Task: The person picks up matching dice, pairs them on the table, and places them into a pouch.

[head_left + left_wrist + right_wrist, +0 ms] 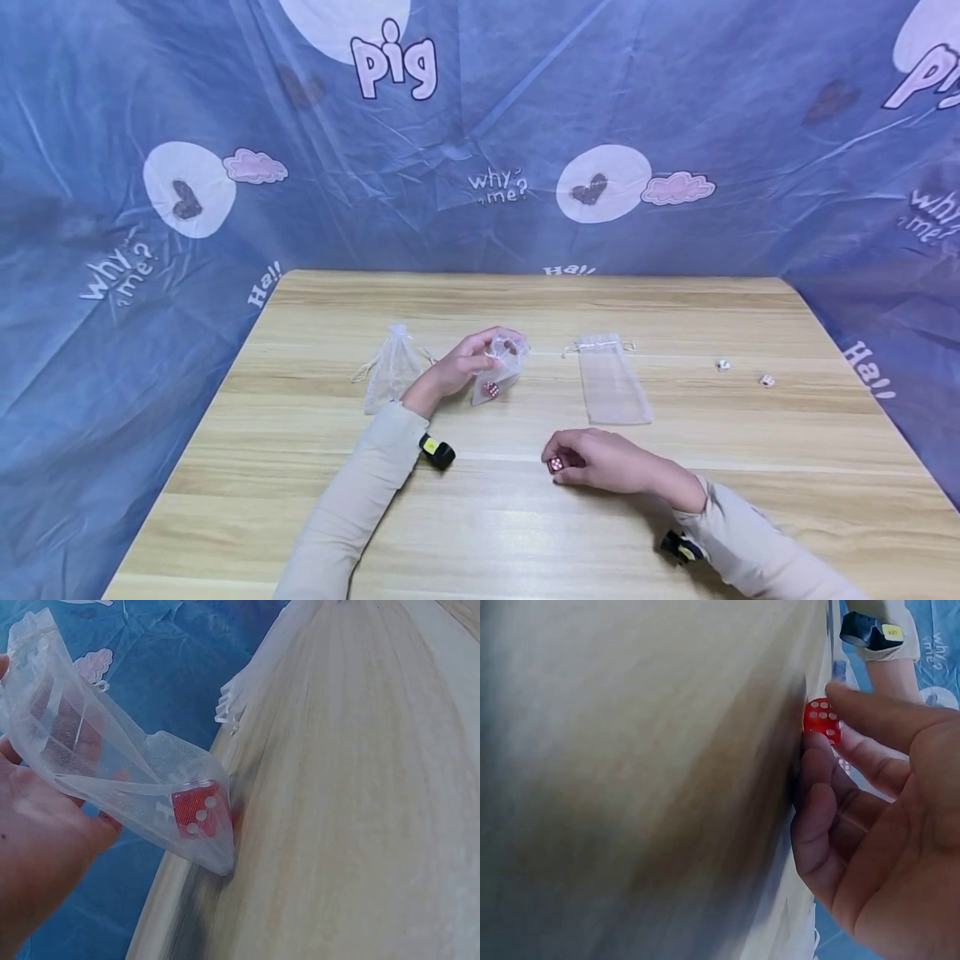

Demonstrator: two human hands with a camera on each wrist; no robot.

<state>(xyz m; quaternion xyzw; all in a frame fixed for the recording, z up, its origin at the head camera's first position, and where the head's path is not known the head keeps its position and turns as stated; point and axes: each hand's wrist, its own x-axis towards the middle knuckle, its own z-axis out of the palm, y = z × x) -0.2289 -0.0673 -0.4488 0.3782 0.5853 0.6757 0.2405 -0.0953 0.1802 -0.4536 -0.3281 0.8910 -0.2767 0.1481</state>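
With the fingers near its mouth, my left hand (pixel 467 363) holds a sheer white mesh pouch (pixel 120 761) upright at a tilt. Inside the pouch's lower corner lies a red die (pixel 201 811) with white pips, seen through the mesh. My right hand (pixel 607 461) pinches a second red die (pixel 823 720) between thumb and fingers, low over the table, to the right of and nearer than the pouch. A flat mesh pouch (pixel 613 383) lies beyond the right hand. Another mesh pouch (pixel 390 375) lies left of the left hand, its drawstrings spread.
Two white dice, one nearer the middle (pixel 723 365) and one farther right (pixel 767 381), sit on the right side of the wooden table (pixel 480 533). A blue printed cloth (pixel 480 108) hangs behind and at both sides. Each wrist carries a black camera (pixel 438 452).
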